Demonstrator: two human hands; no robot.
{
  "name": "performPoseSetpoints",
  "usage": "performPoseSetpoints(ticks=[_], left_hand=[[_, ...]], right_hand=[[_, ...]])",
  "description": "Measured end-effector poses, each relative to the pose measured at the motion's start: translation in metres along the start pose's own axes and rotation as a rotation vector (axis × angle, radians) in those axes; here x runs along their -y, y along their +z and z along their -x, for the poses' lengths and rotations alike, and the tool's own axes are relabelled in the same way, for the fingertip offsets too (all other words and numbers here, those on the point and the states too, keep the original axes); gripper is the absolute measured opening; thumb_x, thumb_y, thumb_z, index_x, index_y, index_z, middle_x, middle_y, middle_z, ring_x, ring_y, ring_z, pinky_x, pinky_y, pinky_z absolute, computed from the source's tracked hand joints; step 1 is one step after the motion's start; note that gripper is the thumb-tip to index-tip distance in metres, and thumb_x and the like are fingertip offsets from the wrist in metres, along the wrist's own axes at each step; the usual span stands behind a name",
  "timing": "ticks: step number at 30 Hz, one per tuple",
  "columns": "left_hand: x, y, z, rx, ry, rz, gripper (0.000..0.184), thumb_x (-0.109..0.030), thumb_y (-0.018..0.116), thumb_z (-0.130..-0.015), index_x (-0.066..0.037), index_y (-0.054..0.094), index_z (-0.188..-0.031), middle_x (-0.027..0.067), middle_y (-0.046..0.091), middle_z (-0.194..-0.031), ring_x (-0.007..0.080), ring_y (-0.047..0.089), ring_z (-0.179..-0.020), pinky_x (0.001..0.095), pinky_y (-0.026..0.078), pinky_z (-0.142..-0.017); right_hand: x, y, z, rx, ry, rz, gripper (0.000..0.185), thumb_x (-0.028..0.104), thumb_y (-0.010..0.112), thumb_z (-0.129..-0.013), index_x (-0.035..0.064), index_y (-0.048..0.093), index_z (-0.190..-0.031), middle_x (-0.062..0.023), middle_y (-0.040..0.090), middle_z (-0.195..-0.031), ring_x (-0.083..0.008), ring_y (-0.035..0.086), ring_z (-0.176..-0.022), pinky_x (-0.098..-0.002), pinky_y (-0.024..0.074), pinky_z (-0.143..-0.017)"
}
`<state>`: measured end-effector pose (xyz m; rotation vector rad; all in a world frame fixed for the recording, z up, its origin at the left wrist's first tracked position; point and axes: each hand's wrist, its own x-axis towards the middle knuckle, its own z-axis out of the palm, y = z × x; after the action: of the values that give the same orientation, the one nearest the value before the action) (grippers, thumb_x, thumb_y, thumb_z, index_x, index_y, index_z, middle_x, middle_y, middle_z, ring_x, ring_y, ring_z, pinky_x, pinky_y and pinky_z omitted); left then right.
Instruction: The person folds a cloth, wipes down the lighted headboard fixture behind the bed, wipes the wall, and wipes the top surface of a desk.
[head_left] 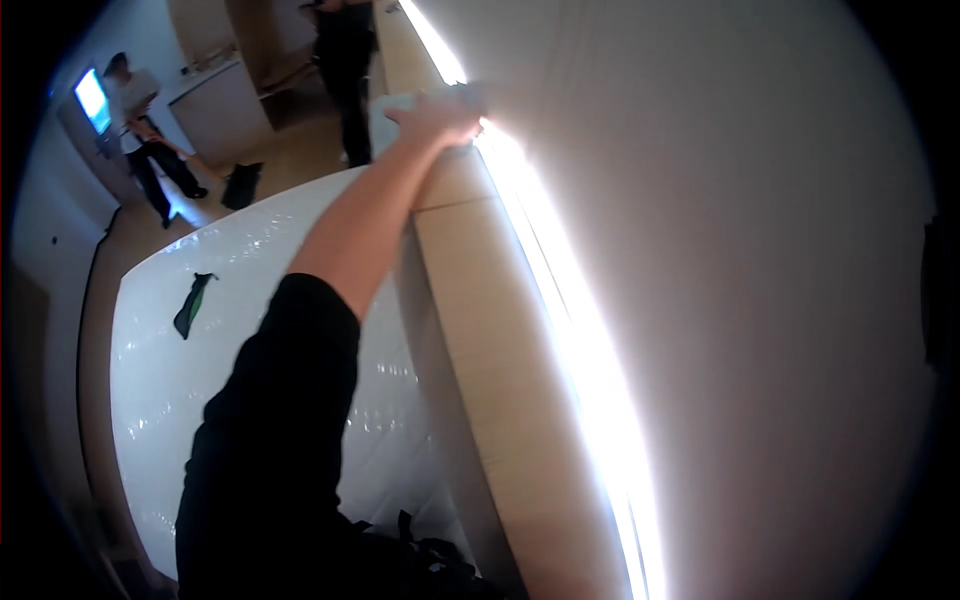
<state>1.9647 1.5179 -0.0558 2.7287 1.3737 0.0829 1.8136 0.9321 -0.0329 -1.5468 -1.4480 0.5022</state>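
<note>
My left hand [440, 115] is stretched far forward, at the top edge of the pale wooden headboard [500, 330]. Its fingers bend over the glowing light strip [590, 370] that runs between headboard and wall, and cover a short piece of it. One finger sticks out to the left. Under the fingers is a small dark greyish thing [466, 96], too blurred to name. A black sleeve covers the upper arm. My right hand is out of view.
A mattress [160, 380] in shiny clear wrap lies left of the headboard, with a dark green-and-black item [194, 305] on it. A plain wall [760, 300] fills the right side. Two people [345, 70] stand beyond the bed, near a white counter [222, 110]. A black object [242, 186] lies on the floor.
</note>
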Motion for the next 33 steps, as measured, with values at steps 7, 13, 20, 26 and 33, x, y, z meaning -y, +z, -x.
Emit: performPoseSetpoints(ticks=[7, 13, 20, 26, 33], left_hand=[[-0.026, -0.010, -0.007, -0.039, -0.005, -0.008, 0.063, -0.054, 0.032, -0.097, -0.029, 0.033, -0.156, -0.0009, 0.021, -0.166, 0.0361, 0.016, -0.152, 0.0792, 0.012, -0.111], [-0.036, -0.011, 0.106, -0.038, 0.154, 0.090, 0.060, -0.045, 0.043, -0.095, -0.021, 0.044, -0.150, 0.0015, 0.029, -0.164, 0.0365, 0.022, -0.150, 0.0787, 0.011, -0.111], [-0.069, -0.016, 0.269, -0.022, 0.422, 0.080, 0.065, -0.043, 0.042, -0.096, -0.015, 0.033, -0.154, 0.0064, 0.029, -0.162, 0.0386, 0.021, -0.150, 0.0790, 0.015, -0.109], [-0.097, -0.020, 0.418, -0.120, 0.699, 0.024, 0.068, -0.045, 0.050, -0.092, -0.010, 0.041, -0.150, 0.0152, 0.035, -0.157, 0.0419, 0.031, -0.144, 0.0830, 0.016, -0.104], [-0.117, -0.001, 0.527, -0.088, 1.207, 0.167, 0.065, -0.043, 0.056, -0.087, -0.014, 0.050, -0.145, 0.0108, 0.039, -0.156, 0.0366, 0.035, -0.144, 0.0776, 0.020, -0.105]], right_hand=[[-0.004, -0.003, 0.017, -0.125, 0.003, 0.053, 0.030, 0.020, 0.063, -0.091, -0.0088, 0.066, -0.101, -0.0162, 0.067, -0.084, -0.0325, 0.063, -0.067, -0.0391, 0.0510, -0.058], [0.012, -0.006, 0.035, 0.092, 0.200, 0.182, 0.031, 0.021, 0.067, -0.086, 0.0035, 0.067, -0.112, -0.0184, 0.068, -0.114, -0.0396, 0.066, -0.101, -0.0534, 0.0537, -0.085], [0.021, 0.000, 0.030, -0.019, -0.014, 0.294, 0.012, 0.005, 0.071, -0.077, 0.0068, 0.071, -0.089, -0.0062, 0.066, -0.074, -0.0258, 0.062, -0.064, -0.0381, 0.0494, -0.060], [0.024, 0.001, 0.039, 0.033, -0.198, 0.363, 0.008, 0.012, 0.071, -0.079, 0.0092, 0.071, -0.087, -0.0059, 0.066, -0.074, -0.0251, 0.063, -0.066, -0.0394, 0.0493, -0.063], [0.034, 0.015, 0.069, 0.431, -0.304, 0.342, 0.012, 0.022, 0.068, -0.086, 0.0108, 0.071, -0.091, -0.0078, 0.067, -0.075, -0.0278, 0.066, -0.069, -0.0417, 0.0525, -0.071]])
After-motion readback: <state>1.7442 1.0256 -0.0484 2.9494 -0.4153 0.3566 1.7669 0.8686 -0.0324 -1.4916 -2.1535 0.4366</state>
